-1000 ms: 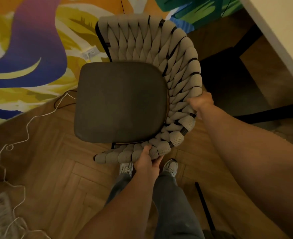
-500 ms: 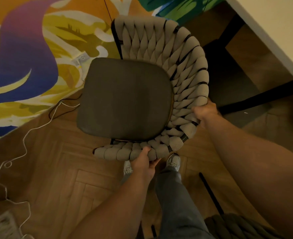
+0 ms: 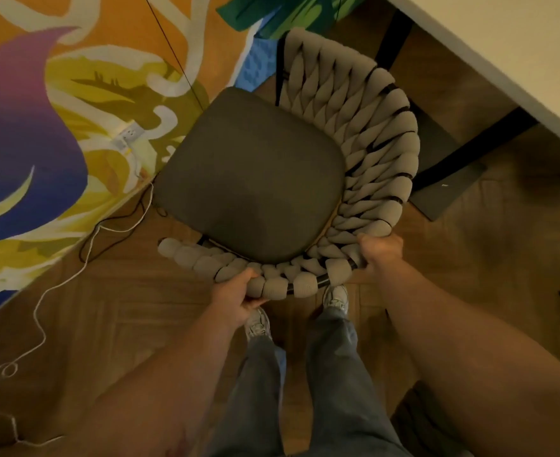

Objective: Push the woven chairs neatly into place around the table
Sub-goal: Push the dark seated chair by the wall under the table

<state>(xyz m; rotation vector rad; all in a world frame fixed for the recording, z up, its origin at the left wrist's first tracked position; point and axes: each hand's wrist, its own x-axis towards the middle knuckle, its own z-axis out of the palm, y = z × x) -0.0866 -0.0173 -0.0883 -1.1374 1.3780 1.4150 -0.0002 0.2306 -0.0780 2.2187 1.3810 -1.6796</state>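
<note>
A woven chair (image 3: pixel 364 133) with a thick beige braided back and a dark grey seat cushion (image 3: pixel 255 179) stands in front of me on the wooden floor. My left hand (image 3: pixel 236 298) grips the braided rim at its near side. My right hand (image 3: pixel 380 255) grips the rim further right, fingers curled over the weave. The white table (image 3: pixel 502 47) runs across the top right corner, its black legs (image 3: pixel 469 150) just beyond the chair's back.
A colourful painted wall (image 3: pixel 58 127) with a white socket (image 3: pixel 128 136) is at the left. White and black cables (image 3: pixel 84 255) trail over the floor. Another dark woven chair (image 3: pixel 417 420) shows at the bottom right. My feet (image 3: pixel 336 298) stand right behind the chair.
The chair has turned and shifted right, toward the table. My right hand has slid down the rim, closer to my left hand, which keeps its grip.
</note>
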